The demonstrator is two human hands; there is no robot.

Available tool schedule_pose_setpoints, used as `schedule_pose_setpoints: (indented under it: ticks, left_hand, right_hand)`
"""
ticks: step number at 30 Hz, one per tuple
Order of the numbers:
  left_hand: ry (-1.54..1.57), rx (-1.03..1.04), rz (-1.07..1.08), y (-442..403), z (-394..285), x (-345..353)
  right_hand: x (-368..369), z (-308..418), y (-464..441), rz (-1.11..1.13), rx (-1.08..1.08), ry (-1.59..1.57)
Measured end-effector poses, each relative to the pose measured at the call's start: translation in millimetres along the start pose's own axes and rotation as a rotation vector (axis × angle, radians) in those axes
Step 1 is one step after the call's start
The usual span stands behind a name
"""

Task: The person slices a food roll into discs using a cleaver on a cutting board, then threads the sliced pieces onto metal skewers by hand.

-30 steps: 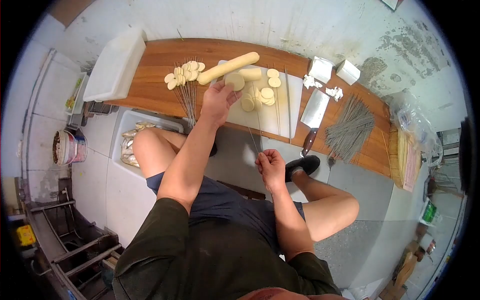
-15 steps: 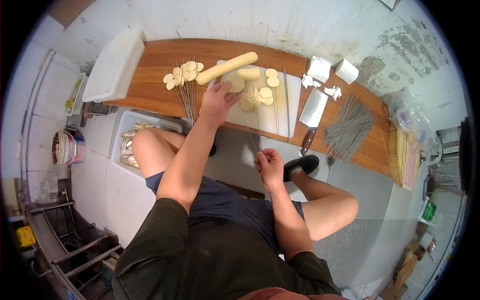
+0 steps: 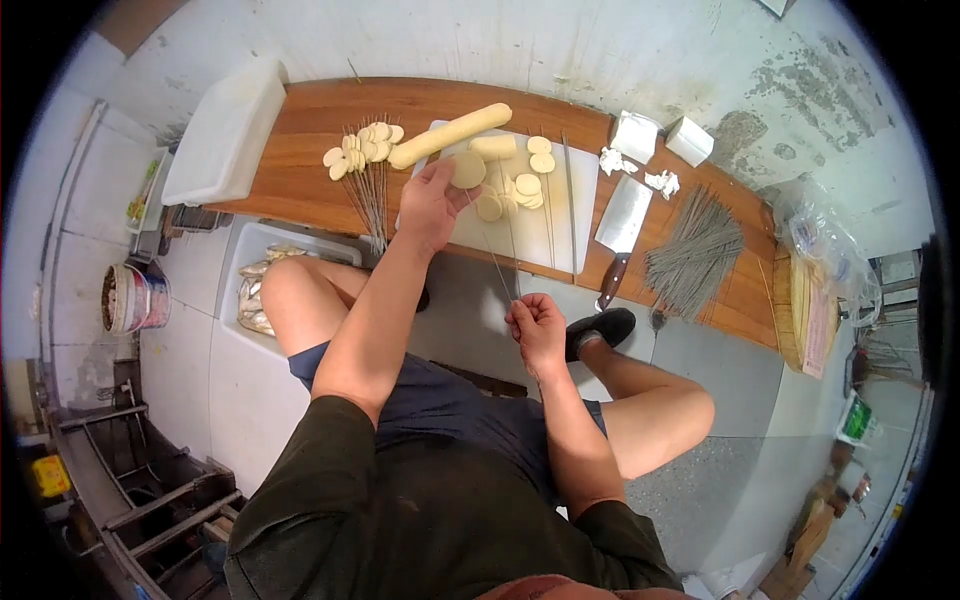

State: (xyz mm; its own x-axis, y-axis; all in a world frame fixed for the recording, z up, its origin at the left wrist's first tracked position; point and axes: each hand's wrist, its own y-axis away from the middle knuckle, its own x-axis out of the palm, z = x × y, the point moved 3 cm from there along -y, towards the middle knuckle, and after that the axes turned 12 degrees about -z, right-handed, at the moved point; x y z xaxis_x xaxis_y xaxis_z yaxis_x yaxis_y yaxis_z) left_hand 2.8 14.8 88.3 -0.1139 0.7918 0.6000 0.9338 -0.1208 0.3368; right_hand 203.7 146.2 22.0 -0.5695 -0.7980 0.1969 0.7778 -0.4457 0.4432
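My left hand (image 3: pixel 432 205) pinches a round pale-yellow slice (image 3: pixel 468 170) above the cutting board (image 3: pixel 562 215). Two thin skewers (image 3: pixel 497 262) run from near that slice down to my right hand (image 3: pixel 537 325), whose fingers are closed on their lower ends. More slices (image 3: pixel 527 190) lie on the board beside a short piece of the yellow roll (image 3: pixel 493 147). The long roll (image 3: pixel 450 136) rests across the board's left corner. To its left, skewers with slices on their tips (image 3: pixel 362 148) lie in a bundle.
A cleaver (image 3: pixel 622 220) lies right of the board, by a pile of bare skewers (image 3: pixel 695 255). White blocks (image 3: pixel 635 137) stand behind it. A white bin (image 3: pixel 228 135) is at the table's left end; a tub of fish (image 3: pixel 255 290) sits on the floor.
The view has shifted slightly, so the table things appear a little further left. Both hands keep nearly the same pose and hold.
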Motion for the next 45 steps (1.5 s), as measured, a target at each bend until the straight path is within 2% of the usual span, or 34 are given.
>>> schedule_pose_setpoints:
  ticks: [5, 22, 45]
  left_hand:
    - [-0.048, 0.008, -0.053, 1.3, 1.7, 0.5]
    - [-0.235, -0.079, -0.052, 20.8, 43.2, -0.6]
    - [-0.239, -0.216, -0.021, 24.9, 79.1, -10.2]
  right_hand:
    - [-2.8, -9.1, -4.1, 0.006, -0.041, 0.022]
    - [-1.0, 4.0, -5.8, 0.038, 0.022, -0.031]
    - [-8.1, 2.7, -16.8, 0.051, 0.117, -0.054]
